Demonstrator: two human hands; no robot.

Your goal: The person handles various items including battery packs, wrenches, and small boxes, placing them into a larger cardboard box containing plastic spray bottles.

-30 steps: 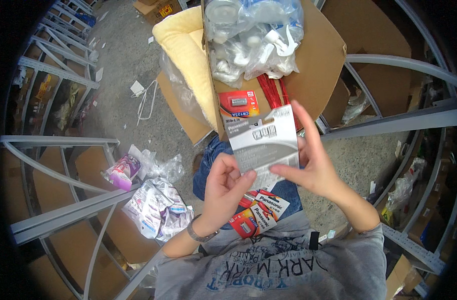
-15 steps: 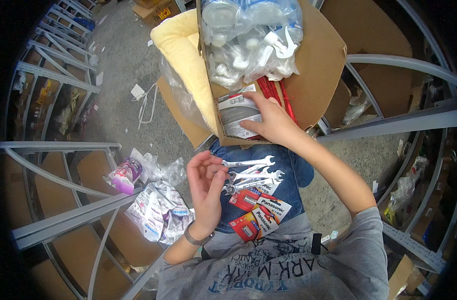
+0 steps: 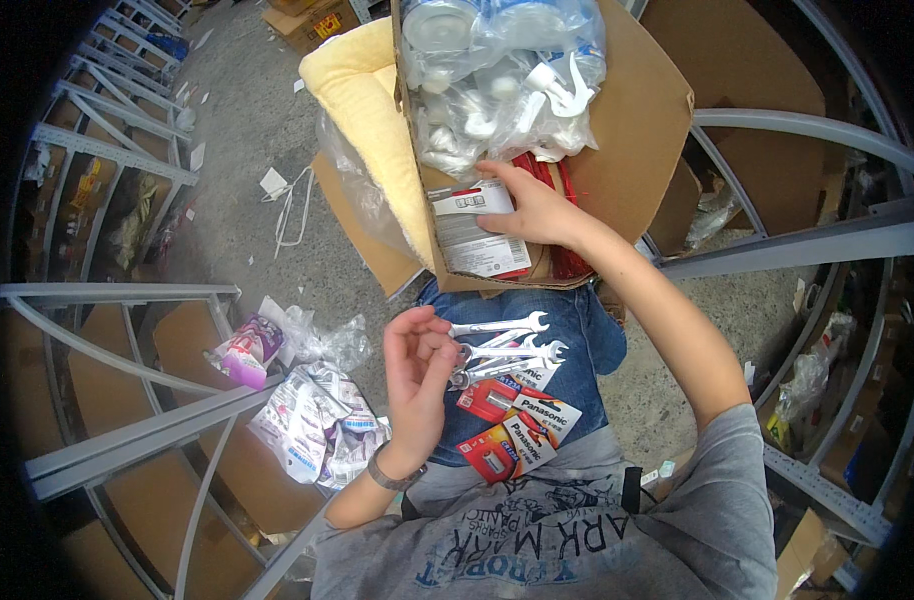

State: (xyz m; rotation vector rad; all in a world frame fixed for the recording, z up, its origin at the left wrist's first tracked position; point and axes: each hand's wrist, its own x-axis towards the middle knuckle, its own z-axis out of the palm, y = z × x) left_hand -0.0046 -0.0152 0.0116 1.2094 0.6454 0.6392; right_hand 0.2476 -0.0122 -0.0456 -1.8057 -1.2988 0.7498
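Note:
My right hand (image 3: pixel 535 210) is inside the cardboard box (image 3: pixel 637 150), thumb and forefinger spread over the white back of a red-edged blister card (image 3: pixel 482 240). Its fingertips touch or nearly touch the card, which lies flat. On my lap, several silver combination wrenches (image 3: pixel 512 352) lie fanned out, open jaws pointing right. My left hand (image 3: pixel 417 372) is beside their left ends, palm up, fingers loosely bent and apart from the thumb. It hides some of those ends. Below the wrenches lie red, black and white battery packs (image 3: pixel 505 450), each a small battery on a card.
Clear bags with white spray nozzles (image 3: pixel 567 95) fill the box's far part, near red items (image 3: pixel 537 175). Yellow padding (image 3: pixel 362 130) hangs along its left side. Silver-purple pouches (image 3: pixel 317 425) lie left of my lap. Grey metal shelf frames (image 3: pixel 127 435) stand on both sides.
My right hand has drawn slightly up and right, uncovering more of the blister card, whose near end has turned slightly. My left hand has shifted a little right; the wrenches have stayed put.

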